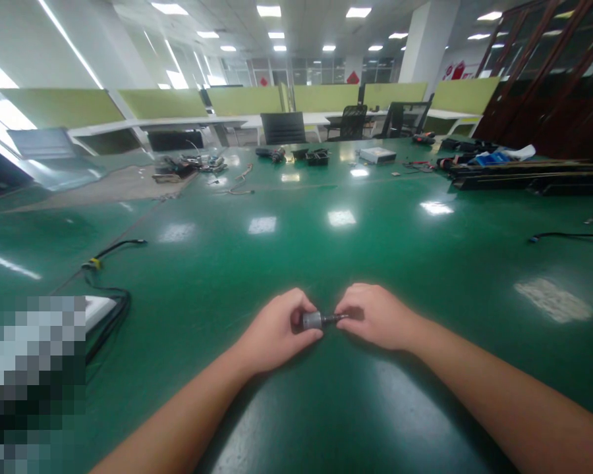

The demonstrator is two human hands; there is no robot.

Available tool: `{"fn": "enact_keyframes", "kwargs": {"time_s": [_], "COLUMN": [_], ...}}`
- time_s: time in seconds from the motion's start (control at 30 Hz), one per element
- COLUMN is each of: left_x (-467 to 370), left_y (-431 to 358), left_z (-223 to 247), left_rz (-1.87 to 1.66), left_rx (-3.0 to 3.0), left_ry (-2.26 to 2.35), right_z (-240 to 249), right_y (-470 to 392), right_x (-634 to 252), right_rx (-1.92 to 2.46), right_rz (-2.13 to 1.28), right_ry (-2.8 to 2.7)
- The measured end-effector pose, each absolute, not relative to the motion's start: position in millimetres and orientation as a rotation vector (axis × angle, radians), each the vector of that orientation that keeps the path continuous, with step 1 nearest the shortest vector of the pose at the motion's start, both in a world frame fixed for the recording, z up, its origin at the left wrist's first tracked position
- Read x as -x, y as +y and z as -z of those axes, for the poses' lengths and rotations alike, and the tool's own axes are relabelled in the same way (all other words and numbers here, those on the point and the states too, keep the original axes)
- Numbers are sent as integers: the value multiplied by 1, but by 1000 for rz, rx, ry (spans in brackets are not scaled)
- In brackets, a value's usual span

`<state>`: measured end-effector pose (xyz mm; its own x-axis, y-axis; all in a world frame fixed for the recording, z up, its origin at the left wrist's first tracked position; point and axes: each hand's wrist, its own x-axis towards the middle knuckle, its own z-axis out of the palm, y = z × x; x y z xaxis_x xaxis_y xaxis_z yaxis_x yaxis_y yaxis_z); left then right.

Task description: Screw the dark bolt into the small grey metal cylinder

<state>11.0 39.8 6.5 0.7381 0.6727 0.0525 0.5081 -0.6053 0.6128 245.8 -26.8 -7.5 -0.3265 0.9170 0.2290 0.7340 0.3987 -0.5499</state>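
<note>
**Left hand [279, 329] and right hand [375, 316] pinch one small part [313, 320] at a green table [296, 257]**

The table is glossy and wide, reflecting ceiling lights [358, 12] in pale patches. Beyond it, ahead of the hands, are dark chairs [282, 128], white desks [321, 119] and yellow-green partitions [326, 99]. A white pillar [427, 46] and a dark red-brown cabinet [558, 85] rise far ahead to the right.

The left hand is curled, its thumb and fingers closed about the part's thick grey end, with a narrow gap between the tips on the near side. The right hand is bent in a tighter pinch on the thin dark end, its tips nearly together. The part lies sideways between them, low over the table; whether it touches the surface cannot be told.

Well left of the left hand, a black cable [121, 247] with a yellow band runs near a white object [99, 311], mostly hidden by pixelation. Far ahead of the hands sit a tangle of wires [192, 164], a silver box [377, 155] and, to the right, long black bars [524, 176]. Another cable [568, 236] lies well right of the right hand.
</note>
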Motion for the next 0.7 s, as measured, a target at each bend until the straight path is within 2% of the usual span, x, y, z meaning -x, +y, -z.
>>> {"fn": "enact_keyframes", "kwargs": {"time_s": [0.7], "left_x": [-11], "left_y": [40], "left_z": [-6], "left_rz": [-379], "left_rx": [-2354], "left_ry": [867], "right_z": [-4], "right_y": [-32], "right_x": [-268], "right_rx": [1499], "right_rz": [-562], "right_ry": [-2142]}}
